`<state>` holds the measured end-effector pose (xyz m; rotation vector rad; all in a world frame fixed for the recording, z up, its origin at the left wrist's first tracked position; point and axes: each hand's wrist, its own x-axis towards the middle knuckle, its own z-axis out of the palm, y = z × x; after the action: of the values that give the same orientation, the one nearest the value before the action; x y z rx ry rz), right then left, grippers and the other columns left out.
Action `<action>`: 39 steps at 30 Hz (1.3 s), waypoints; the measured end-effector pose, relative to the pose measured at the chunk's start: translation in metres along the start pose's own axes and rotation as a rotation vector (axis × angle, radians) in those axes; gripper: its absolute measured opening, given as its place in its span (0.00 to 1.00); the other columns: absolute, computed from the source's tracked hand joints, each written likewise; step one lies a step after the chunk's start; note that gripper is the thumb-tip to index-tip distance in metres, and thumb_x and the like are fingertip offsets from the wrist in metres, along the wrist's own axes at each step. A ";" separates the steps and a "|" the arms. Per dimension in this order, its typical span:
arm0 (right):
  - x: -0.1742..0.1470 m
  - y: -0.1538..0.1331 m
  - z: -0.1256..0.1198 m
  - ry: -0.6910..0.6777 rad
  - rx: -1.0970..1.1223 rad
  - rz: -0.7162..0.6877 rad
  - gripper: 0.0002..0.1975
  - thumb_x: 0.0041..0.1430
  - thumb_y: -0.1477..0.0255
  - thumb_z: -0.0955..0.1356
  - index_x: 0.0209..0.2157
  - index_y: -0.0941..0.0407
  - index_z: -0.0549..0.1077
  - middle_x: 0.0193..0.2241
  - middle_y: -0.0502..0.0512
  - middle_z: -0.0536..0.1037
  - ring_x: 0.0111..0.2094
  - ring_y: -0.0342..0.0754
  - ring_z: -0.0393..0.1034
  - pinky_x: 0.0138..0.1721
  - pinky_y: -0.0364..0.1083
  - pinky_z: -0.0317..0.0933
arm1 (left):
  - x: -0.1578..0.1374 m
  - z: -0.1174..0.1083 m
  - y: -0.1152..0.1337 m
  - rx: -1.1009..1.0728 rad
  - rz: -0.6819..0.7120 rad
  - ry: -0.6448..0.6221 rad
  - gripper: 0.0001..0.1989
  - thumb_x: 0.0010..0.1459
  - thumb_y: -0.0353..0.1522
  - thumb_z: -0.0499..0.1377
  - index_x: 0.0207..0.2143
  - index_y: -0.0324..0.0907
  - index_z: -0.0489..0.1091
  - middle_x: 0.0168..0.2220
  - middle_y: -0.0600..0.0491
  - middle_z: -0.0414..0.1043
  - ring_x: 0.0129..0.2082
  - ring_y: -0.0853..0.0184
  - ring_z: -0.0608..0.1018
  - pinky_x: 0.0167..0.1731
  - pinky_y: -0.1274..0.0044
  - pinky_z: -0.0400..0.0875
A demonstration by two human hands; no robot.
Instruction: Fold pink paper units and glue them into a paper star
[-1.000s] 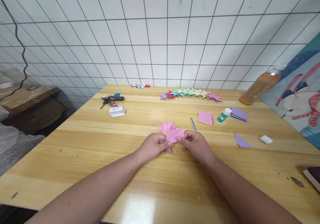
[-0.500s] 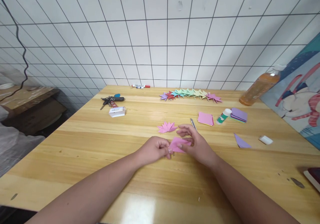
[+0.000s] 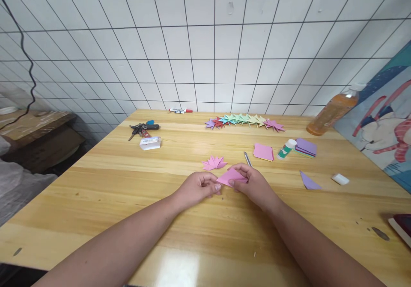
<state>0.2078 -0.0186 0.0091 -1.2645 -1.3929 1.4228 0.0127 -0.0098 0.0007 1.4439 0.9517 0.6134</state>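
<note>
Pinching pink paper (image 3: 230, 176), right grip (image 3: 256, 187) curled

And there are the keys (image 3: 138, 128), just behind a small white box (image 3: 150, 143) on the tabletop (image 3: 96, 184); a red-capped marker (image 3: 180, 110) near the tiled wall (image 3: 173, 71); over right, an amber bottle (image 3: 333, 113) beside a picture panel (image 3: 382, 143)!

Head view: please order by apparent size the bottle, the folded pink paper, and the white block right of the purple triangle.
Largest to smallest:
Bottle
Folded pink paper, partly covered by the right hand
White block
</note>
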 end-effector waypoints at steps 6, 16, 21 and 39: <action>0.000 0.006 0.004 -0.065 0.046 -0.010 0.17 0.43 0.69 0.70 0.37 0.56 0.66 0.32 0.51 0.74 0.29 0.42 0.67 0.29 0.42 0.60 | -0.002 0.000 0.001 -0.009 -0.021 -0.019 0.15 0.52 0.40 0.58 0.31 0.35 0.73 0.28 0.47 0.76 0.25 0.71 0.74 0.26 0.81 0.65; 0.000 -0.002 -0.002 -0.019 0.068 0.048 0.17 0.41 0.67 0.71 0.35 0.57 0.67 0.33 0.52 0.74 0.29 0.43 0.66 0.28 0.42 0.62 | 0.001 -0.010 -0.001 -0.227 -0.082 0.015 0.24 0.54 0.47 0.53 0.31 0.33 0.73 0.27 0.45 0.76 0.25 0.68 0.75 0.27 0.79 0.68; 0.000 0.002 0.000 -0.059 0.056 0.041 0.15 0.43 0.68 0.71 0.35 0.56 0.67 0.32 0.51 0.73 0.29 0.42 0.66 0.29 0.42 0.62 | -0.001 -0.006 0.001 -0.044 -0.016 -0.048 0.16 0.51 0.41 0.59 0.34 0.36 0.72 0.28 0.48 0.76 0.26 0.70 0.74 0.29 0.80 0.67; -0.003 0.005 0.007 -0.152 0.110 0.095 0.08 0.47 0.70 0.66 0.30 0.57 0.75 0.24 0.50 0.75 0.22 0.41 0.69 0.26 0.41 0.65 | 0.000 -0.007 0.000 -0.083 -0.082 -0.075 0.12 0.51 0.38 0.59 0.29 0.36 0.72 0.22 0.51 0.74 0.23 0.71 0.73 0.26 0.80 0.65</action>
<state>0.2024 -0.0236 0.0035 -1.1855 -1.3481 1.6670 0.0069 -0.0060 0.0019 1.3384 0.9122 0.5288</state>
